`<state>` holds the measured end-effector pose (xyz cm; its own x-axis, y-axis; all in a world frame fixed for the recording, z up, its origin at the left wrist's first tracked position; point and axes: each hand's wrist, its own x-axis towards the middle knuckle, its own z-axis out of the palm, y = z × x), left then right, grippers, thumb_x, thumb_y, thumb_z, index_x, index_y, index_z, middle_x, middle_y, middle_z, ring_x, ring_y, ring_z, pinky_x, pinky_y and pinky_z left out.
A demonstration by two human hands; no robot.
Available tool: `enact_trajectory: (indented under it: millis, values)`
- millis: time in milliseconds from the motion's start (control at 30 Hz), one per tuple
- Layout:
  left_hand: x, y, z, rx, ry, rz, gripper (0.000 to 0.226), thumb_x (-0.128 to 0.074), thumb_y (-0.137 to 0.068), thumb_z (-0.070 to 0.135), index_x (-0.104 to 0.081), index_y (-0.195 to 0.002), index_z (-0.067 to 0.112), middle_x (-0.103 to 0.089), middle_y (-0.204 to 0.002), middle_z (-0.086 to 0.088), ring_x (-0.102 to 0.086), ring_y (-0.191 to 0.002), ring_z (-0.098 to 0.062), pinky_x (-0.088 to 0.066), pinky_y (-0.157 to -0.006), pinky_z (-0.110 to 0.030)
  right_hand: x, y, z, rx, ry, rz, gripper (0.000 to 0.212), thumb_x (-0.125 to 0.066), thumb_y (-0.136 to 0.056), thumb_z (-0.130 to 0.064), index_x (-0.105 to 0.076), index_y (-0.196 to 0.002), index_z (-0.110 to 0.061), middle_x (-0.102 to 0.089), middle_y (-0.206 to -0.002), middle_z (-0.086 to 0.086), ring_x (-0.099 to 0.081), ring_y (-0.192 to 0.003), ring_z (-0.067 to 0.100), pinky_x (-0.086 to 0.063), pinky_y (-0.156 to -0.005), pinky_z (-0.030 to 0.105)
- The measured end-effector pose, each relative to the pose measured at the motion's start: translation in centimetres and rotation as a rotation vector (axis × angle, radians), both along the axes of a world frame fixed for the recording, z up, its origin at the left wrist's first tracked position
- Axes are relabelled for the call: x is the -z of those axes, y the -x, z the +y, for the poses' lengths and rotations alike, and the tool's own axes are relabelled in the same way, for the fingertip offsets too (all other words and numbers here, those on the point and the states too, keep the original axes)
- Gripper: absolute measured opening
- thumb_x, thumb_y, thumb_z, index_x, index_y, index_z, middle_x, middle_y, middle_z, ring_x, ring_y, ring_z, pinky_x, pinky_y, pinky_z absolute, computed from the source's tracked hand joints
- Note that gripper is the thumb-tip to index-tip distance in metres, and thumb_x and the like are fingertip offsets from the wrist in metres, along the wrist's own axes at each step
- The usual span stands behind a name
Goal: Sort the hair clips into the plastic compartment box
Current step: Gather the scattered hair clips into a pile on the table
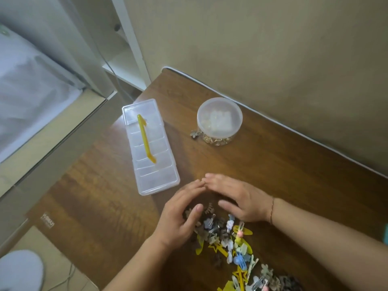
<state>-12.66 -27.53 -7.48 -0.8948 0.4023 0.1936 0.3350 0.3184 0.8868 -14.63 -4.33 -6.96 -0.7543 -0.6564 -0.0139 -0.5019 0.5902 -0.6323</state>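
A heap of hair clips (235, 248) in yellow, blue, brown and pastel colours lies on the wooden table near its front edge. Both hands curve over the far end of the heap, fingertips almost touching. My left hand (182, 215) rests on small brown clips, thumb bent down among them. My right hand (237, 196) lies flat with fingers spread, palm down. The clear plastic compartment box (165, 185) sits to the left with its lid shut and a yellow handle (146, 138) along the top.
A round clear tub (219, 116) with a lid stands at the back by the wall, gold clips showing through its base and a small flower clip (194, 134) beside it. The table's left edge (88, 156) drops to the floor. A white cable runs along the back edge.
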Motion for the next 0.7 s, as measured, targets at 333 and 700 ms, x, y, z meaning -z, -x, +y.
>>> enact_trajectory:
  millis: [333, 700]
  values:
    - [-0.4, -6.5, 1.3, 0.121, -0.272, -0.137, 0.054, -0.048, -0.099, 0.041, -0.06, -0.126, -0.005, -0.054, -0.142, -0.017, -0.048, -0.134, -0.038, -0.04, -0.108, -0.054, -1.2, -7.3, 0.8, -0.163, 0.091, -0.063, 0.04, -0.061, -0.088, -0.008, -0.057, -0.127, 0.001, -0.047, -0.143, 0.016, -0.038, -0.139, 0.024, -0.035, -0.11, 0.046]
    - [-1.7, -5.8, 1.0, -0.231, -0.379, 0.018, 0.038, -0.048, -0.099, 0.04, -0.06, -0.12, 0.01, -0.057, -0.136, -0.014, -0.054, -0.127, -0.035, -0.045, -0.103, -0.04, -2.0, 8.4, -10.3, 0.384, -0.125, 0.201, 0.06, -0.045, -0.09, -0.003, -0.03, -0.147, -0.007, -0.021, -0.159, 0.01, -0.008, -0.149, 0.023, -0.02, -0.119, 0.042]
